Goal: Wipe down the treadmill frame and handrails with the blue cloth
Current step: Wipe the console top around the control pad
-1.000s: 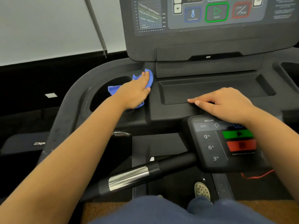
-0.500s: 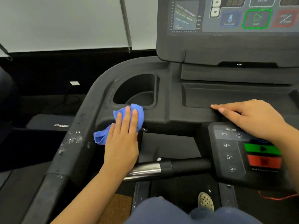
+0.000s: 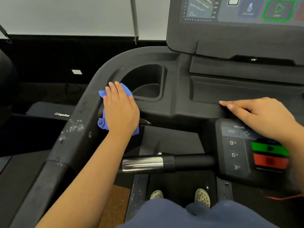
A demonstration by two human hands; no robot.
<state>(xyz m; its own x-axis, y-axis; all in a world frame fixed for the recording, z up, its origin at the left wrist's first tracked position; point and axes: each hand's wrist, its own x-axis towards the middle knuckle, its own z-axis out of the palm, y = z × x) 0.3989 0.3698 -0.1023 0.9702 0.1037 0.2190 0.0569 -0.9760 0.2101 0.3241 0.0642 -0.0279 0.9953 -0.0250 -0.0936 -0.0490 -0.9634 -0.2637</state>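
Observation:
My left hand (image 3: 120, 109) lies flat, fingers straight, pressing the blue cloth (image 3: 102, 123) onto the black treadmill frame (image 3: 164, 111) just left of the cup holder (image 3: 144, 81). Cloth shows at my fingertips and below my palm. The left handrail (image 3: 70, 134) runs down toward me and carries white smudges. My right hand (image 3: 261, 118) rests on the frame's ledge above the incline keypad (image 3: 235, 145), index finger pointing left, other fingers loosely bent, holding nothing.
The console screen (image 3: 238, 12) rises at the top right. A chrome-and-black cross grip (image 3: 158, 162) spans below the frame. My two shoes (image 3: 201, 197) stand on the belt. Another machine's dark base (image 3: 49, 112) sits to the left.
My left hand slid the cloth from the right of the cup holder down to the frame's front, then up along the holder's left edge. The right hand stayed on the ledge.

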